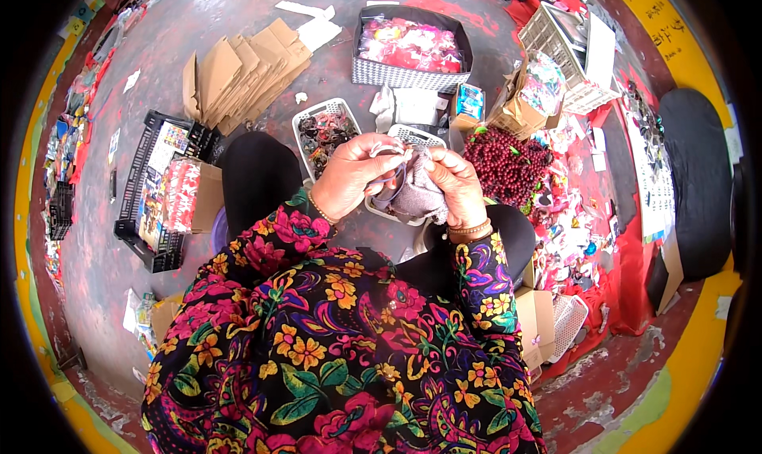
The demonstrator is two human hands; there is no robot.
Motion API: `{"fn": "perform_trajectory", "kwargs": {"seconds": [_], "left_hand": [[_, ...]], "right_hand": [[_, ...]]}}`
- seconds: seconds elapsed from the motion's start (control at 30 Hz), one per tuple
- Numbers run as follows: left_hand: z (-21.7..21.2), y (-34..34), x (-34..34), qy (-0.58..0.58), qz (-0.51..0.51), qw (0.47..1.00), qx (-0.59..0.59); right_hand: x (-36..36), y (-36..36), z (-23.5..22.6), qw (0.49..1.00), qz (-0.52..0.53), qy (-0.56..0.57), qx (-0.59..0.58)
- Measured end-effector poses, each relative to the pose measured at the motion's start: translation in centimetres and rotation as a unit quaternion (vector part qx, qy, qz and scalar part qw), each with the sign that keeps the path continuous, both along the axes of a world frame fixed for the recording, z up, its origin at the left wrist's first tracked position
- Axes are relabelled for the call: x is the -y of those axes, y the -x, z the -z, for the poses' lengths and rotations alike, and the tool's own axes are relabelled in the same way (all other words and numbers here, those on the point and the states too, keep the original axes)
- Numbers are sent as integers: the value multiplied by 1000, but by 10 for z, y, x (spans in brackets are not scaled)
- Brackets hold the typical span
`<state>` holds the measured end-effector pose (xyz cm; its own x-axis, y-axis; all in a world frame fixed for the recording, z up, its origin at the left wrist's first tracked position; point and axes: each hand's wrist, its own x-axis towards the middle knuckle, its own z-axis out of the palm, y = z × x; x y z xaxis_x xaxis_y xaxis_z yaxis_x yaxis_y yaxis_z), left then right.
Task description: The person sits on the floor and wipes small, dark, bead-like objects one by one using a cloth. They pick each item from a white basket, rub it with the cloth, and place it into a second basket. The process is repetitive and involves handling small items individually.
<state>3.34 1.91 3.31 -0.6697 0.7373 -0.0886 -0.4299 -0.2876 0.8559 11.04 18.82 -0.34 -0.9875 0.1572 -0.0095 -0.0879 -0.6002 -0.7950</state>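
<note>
In front of my lap, both hands are together around a soft mauve-grey cloth piece (421, 196). My right hand (463, 188) pinches its upper edge between thumb and fingers, and the cloth hangs below. With its fingers closed, my left hand (347, 178) grips a thin pale loop or band at the cloth's left side; whether it is joined to the cloth I cannot tell. Beneath my hands sits a white plastic basket (418, 133), largely hidden by them. Just left of it stands another white basket (355, 114) of dark, mixed small pieces.
A patterned bin (413, 75) of pink packets stands ahead. Dark red beaded bunches (508, 164) and a small blue-fronted box (470, 102) lie to the right. Leftward are folded cardboard boxes (218, 81) and a black crate (131, 230). A beige crate (548, 37) stands far right.
</note>
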Motion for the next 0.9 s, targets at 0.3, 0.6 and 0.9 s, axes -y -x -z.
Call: {"fn": "perform_trajectory", "kwargs": {"seconds": [0.3,0.6,0.9], "left_hand": [[2,-1,-1,38,16,989,-142],[7,-5,-5,101,-41,968,-226],[-5,3,-1,156,24,986,-61]], "right_hand": [[5,0,-9,997,-1,-73,7],[12,-4,-10,994,27,-99,49],[-15,-2,-17,994,93,-22,48]]}}
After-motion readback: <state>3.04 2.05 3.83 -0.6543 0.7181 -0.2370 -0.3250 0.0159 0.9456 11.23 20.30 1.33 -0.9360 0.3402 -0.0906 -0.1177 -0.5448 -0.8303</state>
